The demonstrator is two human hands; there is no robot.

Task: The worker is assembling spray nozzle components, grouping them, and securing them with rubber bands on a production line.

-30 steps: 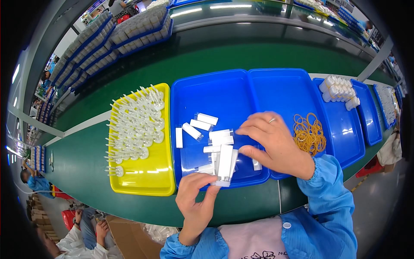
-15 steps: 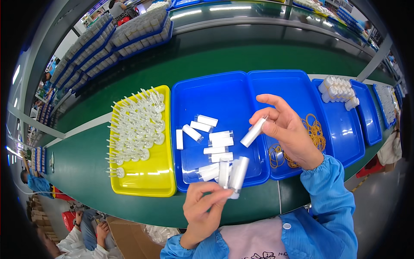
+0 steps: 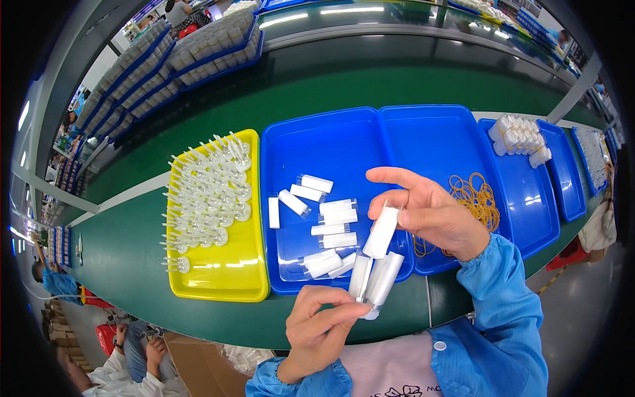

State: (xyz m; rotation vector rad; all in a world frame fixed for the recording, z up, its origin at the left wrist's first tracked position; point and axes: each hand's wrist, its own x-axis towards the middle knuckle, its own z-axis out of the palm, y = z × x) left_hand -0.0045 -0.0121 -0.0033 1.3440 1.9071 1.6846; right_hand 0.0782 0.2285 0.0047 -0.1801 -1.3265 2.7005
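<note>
My left hand (image 3: 321, 327) pinches the lower ends of white tubes with clear ends (image 3: 378, 281), held upright in front of the near edge of the blue tray. Between the thumb and fingers of my right hand (image 3: 433, 215) is another white tube (image 3: 381, 233). Its lower end comes right up to the tops of the tubes in my left hand; I cannot tell whether they touch. Several similar white tubes (image 3: 340, 216) lie loose in the blue tray (image 3: 324, 142) beyond my hands.
To the left, a yellow tray (image 3: 245, 278) holds rows of clear-stemmed white pieces (image 3: 211, 192). Tan rubber bands (image 3: 479, 198) lie in the blue tray (image 3: 430, 135) behind my right hand. Bundled white tubes (image 3: 519, 135) stand farther right. Stacked trays (image 3: 165, 73) rise at the far left.
My right hand has come down and left with its tube, toward the tubes in my left hand. My left hand has shifted slightly right and down.
</note>
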